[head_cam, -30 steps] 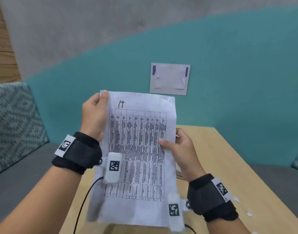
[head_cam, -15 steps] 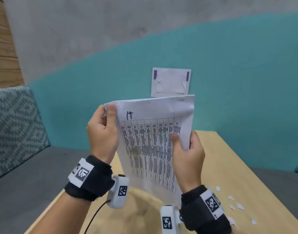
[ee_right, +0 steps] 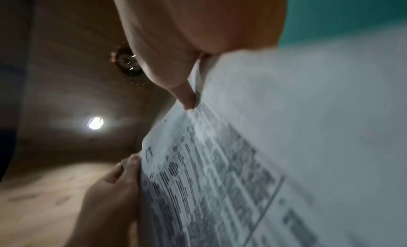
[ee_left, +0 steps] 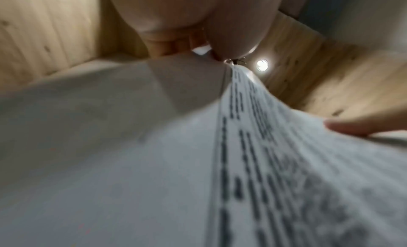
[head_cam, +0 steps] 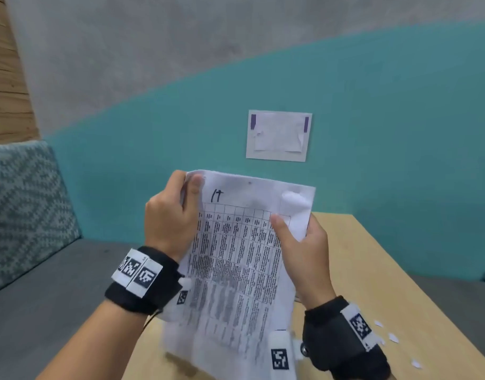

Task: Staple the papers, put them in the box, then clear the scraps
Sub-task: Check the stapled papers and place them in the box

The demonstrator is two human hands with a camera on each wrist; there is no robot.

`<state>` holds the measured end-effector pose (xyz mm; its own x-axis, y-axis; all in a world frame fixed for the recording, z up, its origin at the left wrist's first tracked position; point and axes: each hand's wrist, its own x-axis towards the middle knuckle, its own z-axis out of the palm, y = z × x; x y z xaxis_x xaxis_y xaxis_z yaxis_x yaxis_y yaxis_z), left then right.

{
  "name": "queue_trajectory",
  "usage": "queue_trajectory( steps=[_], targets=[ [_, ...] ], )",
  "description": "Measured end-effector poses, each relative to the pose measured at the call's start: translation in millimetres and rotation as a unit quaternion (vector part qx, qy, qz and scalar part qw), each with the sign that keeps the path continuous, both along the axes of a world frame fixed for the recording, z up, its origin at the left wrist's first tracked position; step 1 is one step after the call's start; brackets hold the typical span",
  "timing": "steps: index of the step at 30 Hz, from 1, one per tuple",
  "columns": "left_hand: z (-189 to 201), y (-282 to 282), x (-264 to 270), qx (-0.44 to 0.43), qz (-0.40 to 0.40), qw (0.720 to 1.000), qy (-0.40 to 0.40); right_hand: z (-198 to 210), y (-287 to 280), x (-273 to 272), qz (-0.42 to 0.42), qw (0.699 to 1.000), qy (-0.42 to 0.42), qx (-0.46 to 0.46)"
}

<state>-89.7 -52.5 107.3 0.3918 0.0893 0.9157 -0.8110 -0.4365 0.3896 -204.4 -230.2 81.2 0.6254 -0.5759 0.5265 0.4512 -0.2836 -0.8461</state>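
Observation:
I hold a sheaf of white printed papers (head_cam: 236,264) upright above the wooden table (head_cam: 373,270), the front page showing a table of text and a handwritten mark at its top. My left hand (head_cam: 172,218) pinches the top left corner (ee_left: 204,50), thumb in front. My right hand (head_cam: 299,248) grips the right edge, thumb (ee_right: 185,97) on the front page. The top right corner of the papers (ee_right: 286,128) curls forward. Small white paper scraps (head_cam: 392,338) lie on the table to the right of my right wrist. No stapler and no box are in view.
A white sheet (head_cam: 279,135) is taped to the teal wall behind the table. A grey bench with a patterned cushion (head_cam: 24,204) runs along the left. The table's far edge lies just behind the papers.
The papers have been lifted and tilted more upright, and both hands have slid up toward the top edge. The right hand shifted from mid-page to the upper right edge.

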Motion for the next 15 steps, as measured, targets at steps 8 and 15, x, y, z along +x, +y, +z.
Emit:
queue_trajectory(
  steps=[8, 15],
  targets=[
    [-2.1, -6.9, -12.8, -0.034, -0.007, 0.999, -0.019, 2.1, 17.0, 1.3, -0.184, 0.954, -0.093, -0.216],
    [-16.6, -8.8, -8.0, -0.026, -0.002, 0.998, 0.058, -22.0, 4.2, 10.2, -0.069, 0.997, 0.013, -0.044]
  ],
)
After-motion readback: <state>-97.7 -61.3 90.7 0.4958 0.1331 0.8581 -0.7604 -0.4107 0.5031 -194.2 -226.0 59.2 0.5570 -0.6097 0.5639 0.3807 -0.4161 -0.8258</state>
